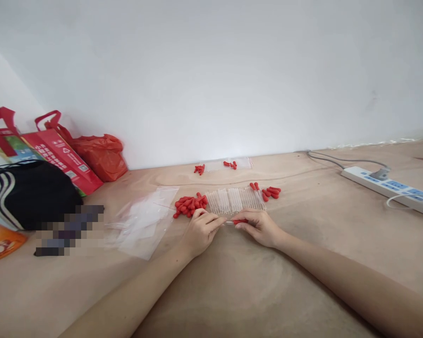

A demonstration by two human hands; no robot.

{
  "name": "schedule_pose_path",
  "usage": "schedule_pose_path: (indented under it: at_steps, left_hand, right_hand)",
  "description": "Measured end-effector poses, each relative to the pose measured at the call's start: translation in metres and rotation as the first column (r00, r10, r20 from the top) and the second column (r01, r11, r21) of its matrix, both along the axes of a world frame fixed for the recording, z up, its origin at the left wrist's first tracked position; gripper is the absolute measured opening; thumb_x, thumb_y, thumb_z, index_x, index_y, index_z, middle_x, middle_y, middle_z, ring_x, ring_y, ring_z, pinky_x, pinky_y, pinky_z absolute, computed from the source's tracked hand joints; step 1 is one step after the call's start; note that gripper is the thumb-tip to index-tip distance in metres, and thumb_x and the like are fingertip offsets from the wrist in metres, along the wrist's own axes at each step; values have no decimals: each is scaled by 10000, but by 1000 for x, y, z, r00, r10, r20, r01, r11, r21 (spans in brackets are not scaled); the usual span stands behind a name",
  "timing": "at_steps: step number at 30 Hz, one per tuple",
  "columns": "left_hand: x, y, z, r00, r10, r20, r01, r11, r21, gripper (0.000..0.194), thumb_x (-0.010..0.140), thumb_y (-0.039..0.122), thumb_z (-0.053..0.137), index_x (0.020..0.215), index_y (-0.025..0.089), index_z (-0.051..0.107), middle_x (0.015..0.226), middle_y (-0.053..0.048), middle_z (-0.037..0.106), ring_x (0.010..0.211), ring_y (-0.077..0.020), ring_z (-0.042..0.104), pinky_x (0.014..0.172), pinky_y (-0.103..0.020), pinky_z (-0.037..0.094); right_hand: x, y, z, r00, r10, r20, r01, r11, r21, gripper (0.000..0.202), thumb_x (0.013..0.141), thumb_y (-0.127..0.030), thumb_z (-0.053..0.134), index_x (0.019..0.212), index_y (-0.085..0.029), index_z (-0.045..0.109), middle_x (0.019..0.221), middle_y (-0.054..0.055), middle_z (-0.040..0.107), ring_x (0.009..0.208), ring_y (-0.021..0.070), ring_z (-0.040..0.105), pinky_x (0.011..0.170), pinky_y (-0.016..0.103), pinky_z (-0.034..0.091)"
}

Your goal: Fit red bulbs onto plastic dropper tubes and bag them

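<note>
Between my hands is a thin clear tube (229, 222), its left end at the fingertips of my left hand (203, 230), which is closed on it. My right hand (259, 226) pinches a red rubber bulb (240, 221) at the tube's right end. Just beyond my hands lies a row of clear tubes (234, 199). A heap of red bulbs (190, 205) sits left of the row, near my left hand. Several more red bulbs (272, 193) lie at the row's right end. How far the tube reaches into the bulb is hidden by my fingers.
Clear plastic bags (146, 220) lie left of my left hand. More bulbs (199, 169) and a clear bag (245, 163) lie near the wall. A power strip (391, 185) with cables is at right. A red bag (104, 155) and a black bag (38, 195) stand at left.
</note>
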State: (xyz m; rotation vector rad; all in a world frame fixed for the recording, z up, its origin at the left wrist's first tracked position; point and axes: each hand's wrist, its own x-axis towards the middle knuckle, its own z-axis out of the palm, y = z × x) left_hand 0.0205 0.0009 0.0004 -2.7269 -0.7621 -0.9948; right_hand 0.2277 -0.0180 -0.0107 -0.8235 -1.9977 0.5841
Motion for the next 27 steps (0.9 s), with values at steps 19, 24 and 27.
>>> schedule_pose_path:
  at_steps: [19,24,27]
  left_hand:
    - [2,-5,-2,997,-28,-75,29,1000,9,207,880,133,383,924,165,583,713,-7,647,595,-107,538,627,-302,245]
    - [4,-7,-3,997,-38,-68,39,999,19,208,880,124,376,920,170,575,721,-5,655,591,-101,541,630,-304,246]
    - [6,-8,-2,998,-22,-65,23,1000,16,206,884,137,372,912,171,573,719,-8,659,596,-107,543,629,-307,246]
  right_hand:
    - [2,0,-5,979,-72,190,8,949,316,177,841,-263,454,881,-183,607,755,67,634,677,149,569,617,277,466]
    - [1,0,-5,980,-63,190,4,956,293,173,838,-271,457,882,-192,604,769,68,635,687,151,570,629,283,466]
    - [0,0,-4,983,-57,175,7,962,272,169,835,-268,458,876,-190,601,760,68,630,676,149,567,616,276,462]
